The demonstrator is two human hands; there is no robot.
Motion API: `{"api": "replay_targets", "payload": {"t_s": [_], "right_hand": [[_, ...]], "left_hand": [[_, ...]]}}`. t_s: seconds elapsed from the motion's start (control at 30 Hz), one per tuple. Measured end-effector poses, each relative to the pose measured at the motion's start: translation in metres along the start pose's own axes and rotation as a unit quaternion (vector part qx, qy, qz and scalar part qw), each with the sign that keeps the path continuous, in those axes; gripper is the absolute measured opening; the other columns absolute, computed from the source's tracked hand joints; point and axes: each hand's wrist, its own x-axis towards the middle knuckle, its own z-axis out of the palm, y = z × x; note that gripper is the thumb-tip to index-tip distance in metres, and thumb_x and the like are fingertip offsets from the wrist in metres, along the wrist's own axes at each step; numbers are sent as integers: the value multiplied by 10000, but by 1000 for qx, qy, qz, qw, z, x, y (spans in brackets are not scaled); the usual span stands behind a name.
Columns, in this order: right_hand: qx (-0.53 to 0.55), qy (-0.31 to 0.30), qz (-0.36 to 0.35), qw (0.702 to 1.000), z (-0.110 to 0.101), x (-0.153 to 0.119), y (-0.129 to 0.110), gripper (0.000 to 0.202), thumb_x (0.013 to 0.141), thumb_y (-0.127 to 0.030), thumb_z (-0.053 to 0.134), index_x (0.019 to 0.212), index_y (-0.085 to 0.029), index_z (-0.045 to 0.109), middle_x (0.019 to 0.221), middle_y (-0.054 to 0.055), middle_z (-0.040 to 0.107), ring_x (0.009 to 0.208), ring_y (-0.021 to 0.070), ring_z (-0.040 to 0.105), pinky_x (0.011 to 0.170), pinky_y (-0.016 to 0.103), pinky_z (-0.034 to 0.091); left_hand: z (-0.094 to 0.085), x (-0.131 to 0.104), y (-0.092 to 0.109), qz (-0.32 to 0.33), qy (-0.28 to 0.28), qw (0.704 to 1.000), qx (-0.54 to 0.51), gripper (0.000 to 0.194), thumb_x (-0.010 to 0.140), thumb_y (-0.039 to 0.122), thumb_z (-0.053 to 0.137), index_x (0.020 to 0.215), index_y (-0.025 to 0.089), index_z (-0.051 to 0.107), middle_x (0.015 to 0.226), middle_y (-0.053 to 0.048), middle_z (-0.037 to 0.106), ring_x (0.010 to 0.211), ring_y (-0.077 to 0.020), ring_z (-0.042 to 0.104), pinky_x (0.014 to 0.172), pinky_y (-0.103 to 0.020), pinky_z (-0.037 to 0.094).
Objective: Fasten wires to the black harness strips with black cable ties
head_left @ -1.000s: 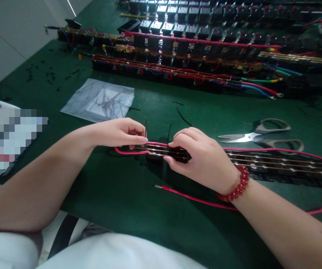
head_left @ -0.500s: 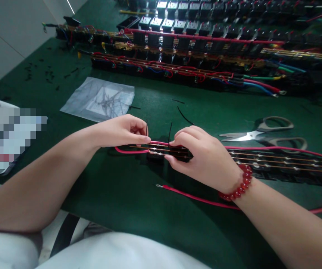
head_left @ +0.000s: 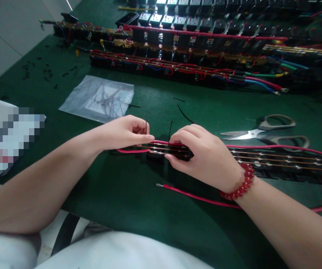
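Note:
My left hand (head_left: 128,130) is closed in a pinch at the red wire (head_left: 161,142), where the wire meets the left end of a black socket strip (head_left: 156,155) with copper-coloured bars. A thin black cable tie (head_left: 146,127) stands up against the left fingers. My right hand (head_left: 202,147) grips the strip, thumb on the near side and fingers on the far side. Beside its index fingertip another black cable tie (head_left: 171,129) rises from the strip. The fingers hide part of the bars.
Scissors (head_left: 257,133) lie behind the strip. A clear bag (head_left: 79,97) of black ties is at the left, near a partly blurred device (head_left: 9,127). A red cable (head_left: 194,196) lies in front. Several wired strips (head_left: 161,67) fill the back of the green table (head_left: 116,201).
My left hand has shifted slightly right along the red wire. The right hand keeps its hold on the strip. The view has tilted a little.

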Motion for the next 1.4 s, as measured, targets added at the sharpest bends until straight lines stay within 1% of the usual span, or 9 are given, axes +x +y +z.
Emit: {"api": "replay_targets", "payload": {"t_s": [0.13, 0.3, 0.57, 0.73, 0.8, 0.9, 1.07, 1.23, 1.4], "right_hand": [[3, -2, 2, 1000, 0, 1, 1, 111, 869, -265, 680, 928, -181, 636, 930, 90, 702, 845, 229, 614, 702, 346, 507], [0, -9, 6, 1000, -1, 1, 0, 108, 869, -263, 678, 922, -191, 618, 923, 84, 699, 844, 227, 604, 708, 349, 506], [-18, -5, -6, 1000, 1, 1, -1, 107, 880, -260, 659, 944, -185, 618, 931, 92, 697, 837, 227, 604, 695, 348, 505], [-43, -8, -18, 999, 1, 0, -5, 84, 902, -247, 620, 943, -175, 626, 925, 108, 699, 834, 236, 599, 703, 361, 505], [-58, -19, -19, 998, -1, 0, -6, 95, 909, -248, 617, 947, -164, 639, 926, 110, 700, 836, 243, 605, 710, 370, 508], [-61, -54, -10, 997, -7, 0, -7, 134, 912, -265, 645, 988, -156, 657, 953, 104, 705, 861, 251, 627, 722, 376, 519], [-29, -118, 23, 992, -19, 3, -2, 257, 837, -285, 756, 1066, -204, 673, 998, 60, 719, 888, 240, 670, 713, 354, 537], [-5, -158, 51, 986, -30, 6, 7, 246, 819, -287, 758, 1054, -250, 699, 1006, 31, 739, 862, 214, 690, 679, 326, 530], [15, -185, 62, 981, -38, 6, 16, 272, 797, -316, 776, 1054, -255, 710, 1004, 24, 751, 850, 218, 691, 691, 344, 537]], "left_hand": [[1, 2, -1, 5, 0, 1000, -21, 294, 839, 436, 668, 736, 176, 578, 622, 50, 516, 564, -80, 425, 508, -205, 276], [1, 2, 1, 0, -6, 1000, -30, 266, 805, 408, 692, 740, 173, 586, 634, 44, 523, 580, -85, 433, 512, -202, 294], [-3, 0, 1, 7, -9, 1000, 12, 285, 874, 442, 635, 782, 174, 609, 661, 45, 532, 594, -85, 443, 534, -208, 302], [-3, 0, 1, 11, -7, 1000, 17, 298, 873, 454, 637, 775, 175, 606, 657, 47, 531, 594, -88, 450, 544, -212, 315], [-3, 0, 2, 8, -6, 1000, 19, 299, 871, 455, 636, 771, 174, 607, 647, 48, 523, 587, -88, 443, 539, -213, 315], [-4, -1, 3, 7, -7, 1000, 23, 297, 869, 455, 635, 777, 173, 618, 645, 48, 521, 588, -90, 442, 538, -212, 316], [-5, -3, 5, 6, 12, 998, 56, 324, 872, 475, 628, 783, 165, 664, 627, 42, 518, 578, -91, 436, 523, -215, 295], [-4, -5, 6, -16, 40, 995, 91, 371, 861, 518, 615, 786, 162, 687, 601, 30, 508, 560, -102, 439, 496, -226, 277], [-3, -4, 4, -29, 53, 993, 103, 392, 850, 548, 615, 781, 167, 682, 596, 25, 518, 550, -105, 436, 484, -234, 274]]}}
